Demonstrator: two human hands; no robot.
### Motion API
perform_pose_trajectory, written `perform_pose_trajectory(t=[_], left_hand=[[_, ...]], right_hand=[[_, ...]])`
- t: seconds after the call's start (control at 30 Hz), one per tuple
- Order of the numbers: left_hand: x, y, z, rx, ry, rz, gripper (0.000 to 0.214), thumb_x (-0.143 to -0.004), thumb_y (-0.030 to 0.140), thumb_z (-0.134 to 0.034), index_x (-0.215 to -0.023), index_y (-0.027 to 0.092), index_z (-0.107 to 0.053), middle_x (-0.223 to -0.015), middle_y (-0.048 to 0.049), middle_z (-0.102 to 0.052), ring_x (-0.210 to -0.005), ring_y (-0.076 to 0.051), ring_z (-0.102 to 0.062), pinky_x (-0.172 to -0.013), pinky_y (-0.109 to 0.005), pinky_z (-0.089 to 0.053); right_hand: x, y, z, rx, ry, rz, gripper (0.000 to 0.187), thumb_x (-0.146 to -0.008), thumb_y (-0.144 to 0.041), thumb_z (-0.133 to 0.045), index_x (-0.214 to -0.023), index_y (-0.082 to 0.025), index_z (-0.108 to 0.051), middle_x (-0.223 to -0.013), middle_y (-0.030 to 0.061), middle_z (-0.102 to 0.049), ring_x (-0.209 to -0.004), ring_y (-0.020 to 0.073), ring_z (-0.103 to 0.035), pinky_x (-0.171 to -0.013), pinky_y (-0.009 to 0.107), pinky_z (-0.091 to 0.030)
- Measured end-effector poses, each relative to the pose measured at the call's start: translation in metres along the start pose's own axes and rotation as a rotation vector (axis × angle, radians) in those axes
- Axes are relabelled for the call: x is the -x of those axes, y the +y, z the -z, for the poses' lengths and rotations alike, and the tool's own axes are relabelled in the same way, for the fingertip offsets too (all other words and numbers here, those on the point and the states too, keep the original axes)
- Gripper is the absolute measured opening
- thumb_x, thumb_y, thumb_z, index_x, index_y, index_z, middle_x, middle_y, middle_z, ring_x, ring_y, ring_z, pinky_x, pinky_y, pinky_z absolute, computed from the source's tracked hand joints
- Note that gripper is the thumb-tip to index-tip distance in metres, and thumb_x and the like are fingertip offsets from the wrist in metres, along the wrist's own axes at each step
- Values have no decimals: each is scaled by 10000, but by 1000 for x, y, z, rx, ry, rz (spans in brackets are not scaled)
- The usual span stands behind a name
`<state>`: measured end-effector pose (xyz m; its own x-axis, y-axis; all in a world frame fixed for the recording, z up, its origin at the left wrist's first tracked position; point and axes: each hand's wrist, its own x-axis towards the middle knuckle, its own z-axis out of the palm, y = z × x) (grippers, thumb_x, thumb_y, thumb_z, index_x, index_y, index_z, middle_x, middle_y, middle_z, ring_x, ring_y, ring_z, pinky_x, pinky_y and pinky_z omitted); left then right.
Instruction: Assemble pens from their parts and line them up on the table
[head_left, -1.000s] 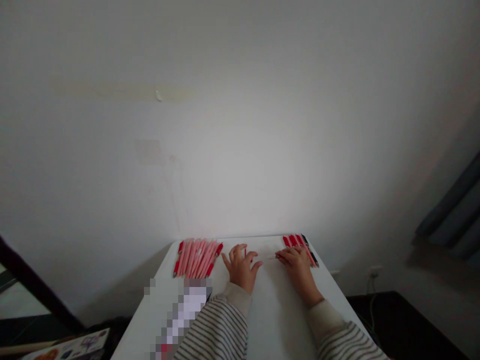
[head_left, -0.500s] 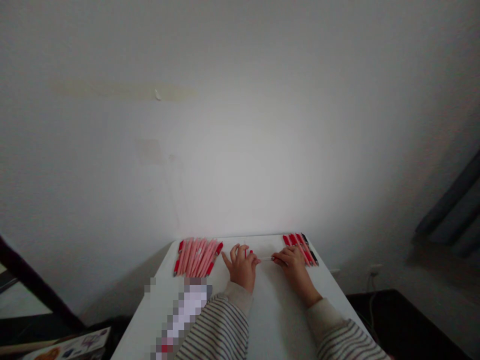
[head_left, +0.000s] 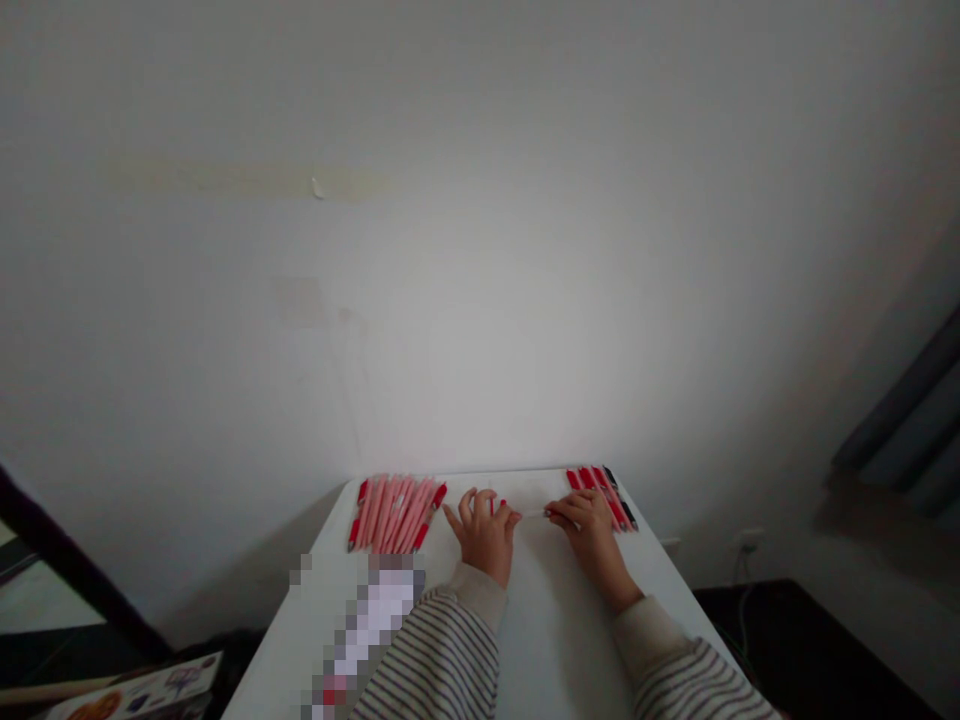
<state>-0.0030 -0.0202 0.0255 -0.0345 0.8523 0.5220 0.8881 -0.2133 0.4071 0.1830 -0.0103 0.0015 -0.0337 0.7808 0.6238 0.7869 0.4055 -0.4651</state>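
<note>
My left hand (head_left: pixel 486 535) rests over the white table (head_left: pixel 536 620), thumb and forefinger pinched on the near end of a thin, pale, see-through strip (head_left: pixel 533 515); its other fingers are spread. Small red pieces of a pen (head_left: pixel 502 504) show just behind those fingers. Across the gap, my right hand (head_left: pixel 589 525) has its fingers closed round a red pen with a dark tip (head_left: pixel 551 512), mostly hidden, where the strip ends. Left of the hands lies a row of pink-and-red pens (head_left: pixel 394 515). A smaller group of red pens (head_left: pixel 596 485), one black, lies behind my right hand.
A pale wall (head_left: pixel 480 300) stands directly behind the table. On the table's left side a pixelated oblong object (head_left: pixel 375 620) lies near my left sleeve. A printed box (head_left: pixel 142 690) is at lower left, and a socket with a cable (head_left: pixel 748 545) is at right.
My right hand has shifted very slightly, and less of the red pen shows at its fingertips. The left hand and both pen groups look much the same.
</note>
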Motion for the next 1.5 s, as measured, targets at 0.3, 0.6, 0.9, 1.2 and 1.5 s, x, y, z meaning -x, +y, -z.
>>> perform_pose_trajectory(t=[0.3, 0.6, 0.9, 1.2, 1.5], left_hand=[[1, -3, -1, 23, -7, 2, 103, -759, 325, -682, -857, 344, -710, -1176, 6, -622, -1251, -279, -412, -1100, -673, -138], [0, 1, 2, 0, -5, 28, 152, -839, 359, -577, -838, 324, -725, -1162, -2, -640, -1217, -273, -436, -1082, -665, -191], [1, -1, 1, 39, -22, 16, 206, -731, 344, -708, -936, 331, -692, -1196, -19, -600, -1230, -273, -422, -1095, -662, -173], [1, -1, 1, 9, -32, 18, 97, -803, 306, -624, -868, 321, -694, -1171, -9, -610, -1210, -252, -426, -1097, -656, -165], [1, -2, -3, -13, -10, 30, 215, -873, 364, -516, -886, 304, -722, -1172, -28, -631, -1176, -257, -448, -1087, -668, -179]], right_hand=[[-1, 5, 2, 24, 1, -35, 221, -885, -366, -541, -920, -295, -747, -893, 44, -711, -969, 265, -501, -869, 417, -373], [-1, -1, 5, 21, -2, -22, 222, -889, -368, -542, -917, -285, -747, -881, 42, -712, -963, 254, -504, -867, 400, -378], [0, 7, 0, 54, 10, -6, 223, -887, -389, -540, -922, -308, -745, -882, 39, -708, -953, 257, -522, -855, 407, -381], [0, 5, 2, 65, 14, -12, 242, -895, -395, -524, -923, -307, -747, -888, 43, -708, -954, 259, -520, -843, 404, -381], [-1, 7, 0, 57, 4, 13, 192, -875, -360, -569, -925, -306, -746, -887, 36, -711, -953, 252, -527, -857, 396, -386]])
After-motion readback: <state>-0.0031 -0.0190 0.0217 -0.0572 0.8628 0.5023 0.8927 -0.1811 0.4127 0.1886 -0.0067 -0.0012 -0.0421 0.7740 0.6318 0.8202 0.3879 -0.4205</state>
